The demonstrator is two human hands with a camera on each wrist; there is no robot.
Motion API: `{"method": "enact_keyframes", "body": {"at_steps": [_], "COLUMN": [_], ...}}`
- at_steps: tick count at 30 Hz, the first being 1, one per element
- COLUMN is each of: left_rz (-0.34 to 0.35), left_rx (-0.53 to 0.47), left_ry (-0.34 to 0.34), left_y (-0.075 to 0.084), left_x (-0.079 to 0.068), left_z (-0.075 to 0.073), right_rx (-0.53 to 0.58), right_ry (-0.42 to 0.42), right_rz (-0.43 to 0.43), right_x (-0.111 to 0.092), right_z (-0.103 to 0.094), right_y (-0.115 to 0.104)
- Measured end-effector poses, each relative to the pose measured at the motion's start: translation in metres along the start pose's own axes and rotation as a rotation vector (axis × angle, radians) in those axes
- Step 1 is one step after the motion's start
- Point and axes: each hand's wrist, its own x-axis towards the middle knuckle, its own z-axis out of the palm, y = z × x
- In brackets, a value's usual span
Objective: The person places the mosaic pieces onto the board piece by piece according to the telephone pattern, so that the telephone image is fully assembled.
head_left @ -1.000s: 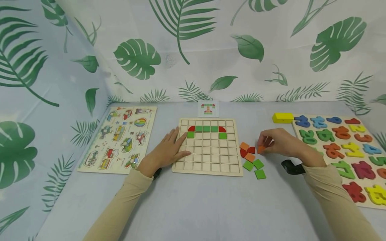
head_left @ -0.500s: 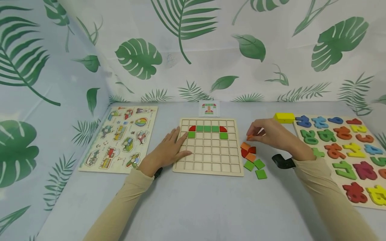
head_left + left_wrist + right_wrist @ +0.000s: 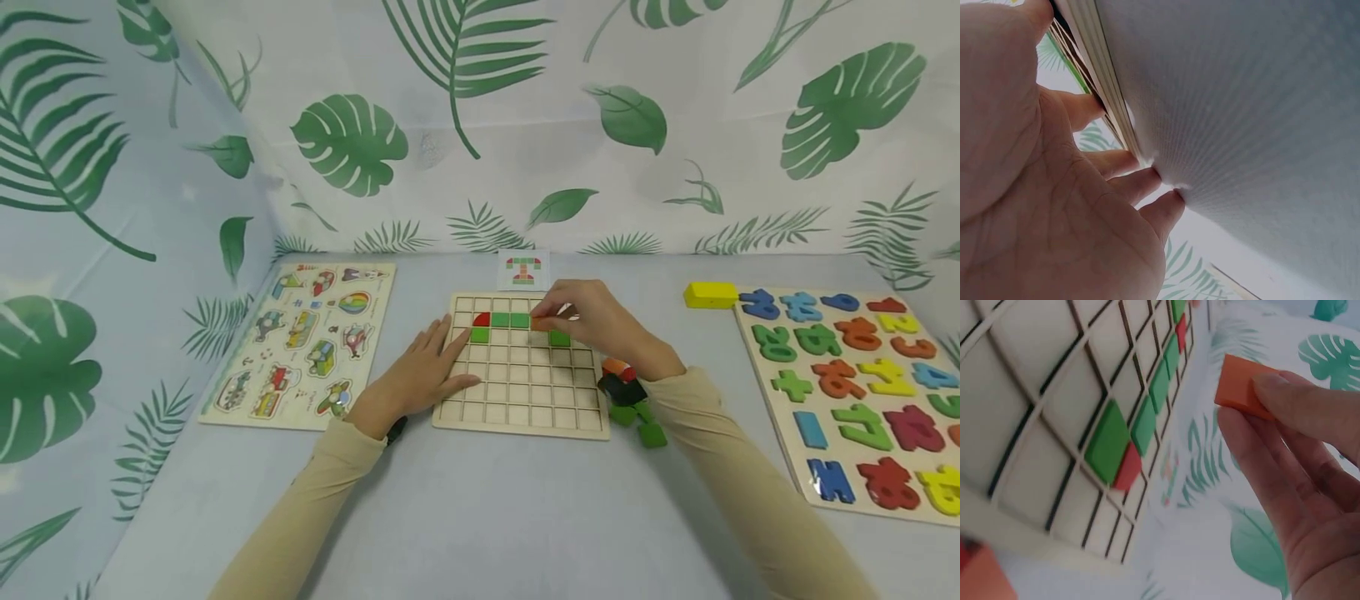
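A wooden grid board lies on the table. Green square tiles and a red quarter-round tile sit in its upper cells. Over these cells, my right hand pinches an orange square tile between thumb and fingers, held off the board in the right wrist view. That hand covers some upper right cells in the head view. My left hand rests at the board's left side with fingers spread, thumb and index over the edge; in the left wrist view its other fingertips touch the table.
Loose green tiles and partly hidden orange and red ones lie right of the board. A pattern card stands behind it. A picture puzzle lies left; a yellow block and a number puzzle lie right.
My right hand has lifted the orange tile from beside the loose pile and carried it left over the board's upper cells. My left hand has stayed at the board's left side.
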Motion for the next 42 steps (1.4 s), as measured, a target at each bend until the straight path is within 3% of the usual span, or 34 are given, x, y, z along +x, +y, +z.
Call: {"method": "enact_keyframes", "body": {"at_steps": [13,20,42], "left_rz": [-0.014,-0.022,-0.02], "left_rx": [0.01,0.017,0.012], "left_ry": [-0.01,-0.01,-0.006], "left_y": [0.001,0.001,0.0], "left_x": [0.002,0.002,0.001], "left_z": [0.001,0.001,0.001], "right_rx": [0.068,0.034,-0.087], "right_ry": [0.011,-0.008,-0.063], "right_rz": [0.063,0.067,0.005], "right_x": [0.012,0.012,0.017], "right_z": [0.028,0.037,0.041], "right_y": [0.009,0.016,0.014]}}
